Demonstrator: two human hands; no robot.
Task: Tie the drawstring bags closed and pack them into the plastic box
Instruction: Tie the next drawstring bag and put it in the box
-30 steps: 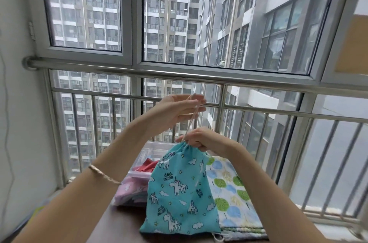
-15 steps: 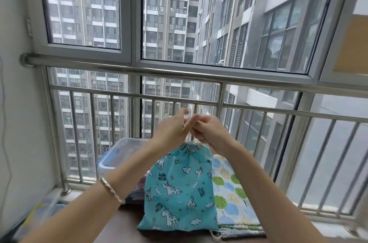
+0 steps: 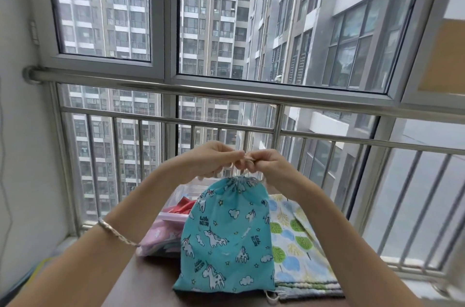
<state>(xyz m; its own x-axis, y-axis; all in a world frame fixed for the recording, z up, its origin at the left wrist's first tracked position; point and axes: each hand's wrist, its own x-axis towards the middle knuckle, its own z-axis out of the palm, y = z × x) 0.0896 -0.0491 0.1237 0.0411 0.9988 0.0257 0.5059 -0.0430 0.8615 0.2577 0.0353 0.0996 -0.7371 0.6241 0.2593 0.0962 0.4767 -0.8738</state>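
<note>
Nearest the camera, a dark brown bench [image 3: 148, 279] is carrying the fabric things, and a thin silver bracelet [image 3: 114, 232] is sitting on the left forearm. Below the hands, a turquoise cotton drawstring bag printed with white unicorns and clouds [image 3: 226, 236] is hanging with its bottom edge resting on the bench and its gathered mouth pulled tight just under the fingers. A stack of flat white drawstring bags printed with green and blue trees [image 3: 299, 249] is lying below and to the right of the hands, partly under the turquoise bag. Below and to the left, a pink fabric bag with pale cloud prints [image 3: 157, 237] is lying against a clear plastic box [image 3: 187, 189], which is holding red folded fabric [image 3: 185, 207]; what else is inside is hidden by the turquoise bag. The left hand [image 3: 214, 160] and right hand [image 3: 269, 164] are meeting fingertip to fingertip above the bag, each pinching the pale drawstring cord [image 3: 247, 159] at the bag's mouth. Beyond the hands, a steel railing [image 3: 279, 99] is running across a large window facing grey apartment towers.
</note>
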